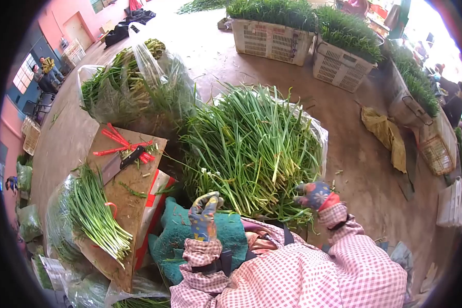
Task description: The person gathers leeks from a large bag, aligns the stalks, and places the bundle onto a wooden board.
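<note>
A big loose heap of long green stalks (pixel 256 143) lies in front of me in a pale plastic wrapping. My left hand (pixel 205 213), in a patterned glove, is raised at the heap's near left edge, fingers curled towards the thumb, with nothing visible between them. At the near right edge, by the pale stalk ends, is my right hand (pixel 315 196), also gloved; its fingertips are partly hidden by stalks. On the board (pixel 131 190) at left rest a tied green bundle (pixel 97 213), a knife (pixel 120 164) and red ties (pixel 122 143).
A clear bag of stalks (pixel 138 87) stands behind the board. White crates (pixel 272 42) filled with greens line the back and right. A yellowish sack (pixel 385 133) lies on the floor at right. Two people (pixel 49 72) sit by the far left wall.
</note>
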A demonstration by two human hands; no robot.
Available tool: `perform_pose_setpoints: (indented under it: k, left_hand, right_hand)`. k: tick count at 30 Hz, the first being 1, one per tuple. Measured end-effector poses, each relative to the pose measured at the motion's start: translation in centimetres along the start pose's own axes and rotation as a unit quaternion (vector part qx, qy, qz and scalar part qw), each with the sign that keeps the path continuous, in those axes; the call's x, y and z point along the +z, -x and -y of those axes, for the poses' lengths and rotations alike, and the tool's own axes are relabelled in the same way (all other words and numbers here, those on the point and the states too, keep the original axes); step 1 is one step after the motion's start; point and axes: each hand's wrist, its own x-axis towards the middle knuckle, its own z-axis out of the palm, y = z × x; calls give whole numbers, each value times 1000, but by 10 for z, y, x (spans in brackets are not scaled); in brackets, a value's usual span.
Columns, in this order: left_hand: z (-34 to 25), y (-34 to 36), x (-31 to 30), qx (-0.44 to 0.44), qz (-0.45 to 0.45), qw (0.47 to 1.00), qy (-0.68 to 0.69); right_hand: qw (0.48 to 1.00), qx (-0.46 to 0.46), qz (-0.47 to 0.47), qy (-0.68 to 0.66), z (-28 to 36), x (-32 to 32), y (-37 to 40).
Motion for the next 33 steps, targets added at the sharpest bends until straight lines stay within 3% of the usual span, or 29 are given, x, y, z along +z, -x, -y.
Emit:
perform_pose_setpoints:
  k: [1,2,3,4,5,6,9,11,12,14,15,18,19,20,22,23,24,27,29,30,32,33]
  left_hand:
    - [-1,3,2,-4,1,1000,-2]
    - [-5,5,8,-27,-39,999,-25]
    - [-7,7,14,-49,-77,995,-48]
    - [-7,8,19,-50,-71,995,-49]
    - [-7,10,25,-26,-37,999,-27]
    - [-9,10,27,1,-5,1000,-6]
    - [-7,11,19,-12,-12,999,-36]
    - [-4,11,11,18,1,1000,14]
    - [-4,13,12,16,-2,1000,14]
    - [-8,13,19,10,-36,999,-2]
    - [-11,13,23,18,7,1000,16]
    - [-12,11,45,5,31,1000,-5]
    - [-12,11,51,-3,40,998,-49]
    - [-13,14,54,4,58,997,-43]
    - [-6,15,50,-13,56,997,-50]
    - [-5,17,48,-16,55,997,-53]
    - [-6,17,45,-21,49,998,-34]
    - [-6,18,42,-29,30,999,-13]
    - [-7,16,42,-33,16,999,-9]
    - [-7,16,42,-35,9,999,-7]
    - [-8,16,44,-38,3,999,-6]
    - [-9,16,46,-36,-1,999,-23]
  right_hand:
    - [971,27,-25,-237,11,-23,10]
    - [884,57,-52,-461,19,-38,13]
    - [839,147,33,-523,22,-44,0]
    - [817,164,8,-553,28,-30,-14]
    - [813,191,5,-550,35,-22,-25]
    - [845,198,71,-492,36,2,-49]
    - [879,195,80,-428,52,18,-67]
    - [697,231,-30,-679,57,40,-73]
    - [697,232,-27,-678,57,34,-67]
    - [797,171,-27,-578,53,3,-43]
    - [767,167,8,-619,49,-7,-36]
    - [767,107,75,-628,31,17,-37]
    - [730,148,119,-656,27,16,-36]
    - [810,139,127,-556,22,16,-36]
    - [700,69,17,-711,31,17,-37]
    - [662,153,25,-733,33,16,-42]
    - [686,216,55,-693,34,6,-51]
    - [657,259,40,-707,39,37,-86]
    - [501,241,9,-831,49,50,-91]
    - [503,240,9,-830,51,48,-92]
    - [457,247,5,-854,56,41,-87]
    - [586,223,-37,-778,61,23,-73]
